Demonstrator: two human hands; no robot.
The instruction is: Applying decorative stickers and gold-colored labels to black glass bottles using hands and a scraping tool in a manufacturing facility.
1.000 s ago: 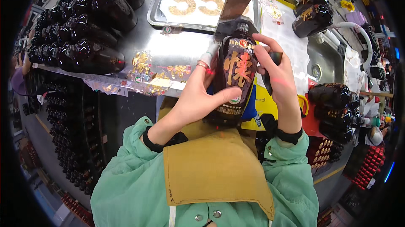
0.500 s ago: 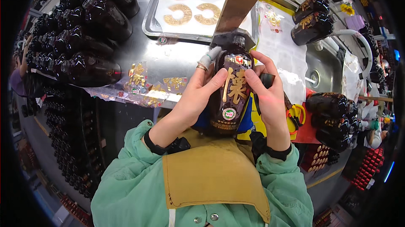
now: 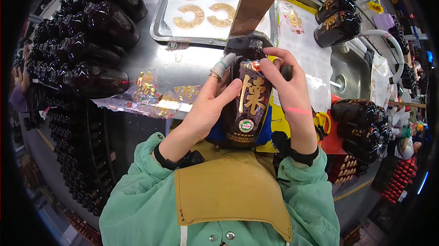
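Note:
A dark glass bottle [image 3: 233, 104] stands tilted in front of me, decorated with a large gold character, a small red-and-gold label near the shoulder and a round green-and-white sticker lower down. My left hand [image 3: 206, 108] grips its left side, thumb on the front; a white cover sits on one fingertip and a ring below it. Around the bottle's upper right is my right hand [image 3: 292, 86], its thumb and fingers on the shoulder label by the neck. A small dark piece [image 3: 286, 71] shows between that hand's fingers, its kind unclear.
A brown board [image 3: 258, 6] rises behind the bottle. A metal tray [image 3: 157, 22] holds gold C-shaped labels [image 3: 190, 16]. Gold decal sheets [image 3: 148, 84] lie at left. Dark bottles [image 3: 109, 22] crowd the left; more stand right, near a sink [image 3: 350, 70] and yellow-handled scissors [image 3: 323, 123].
My right hand has moved up the bottle, its thumb going from beside the gold character to the shoulder label. My left hand keeps its grip, shifted only slightly.

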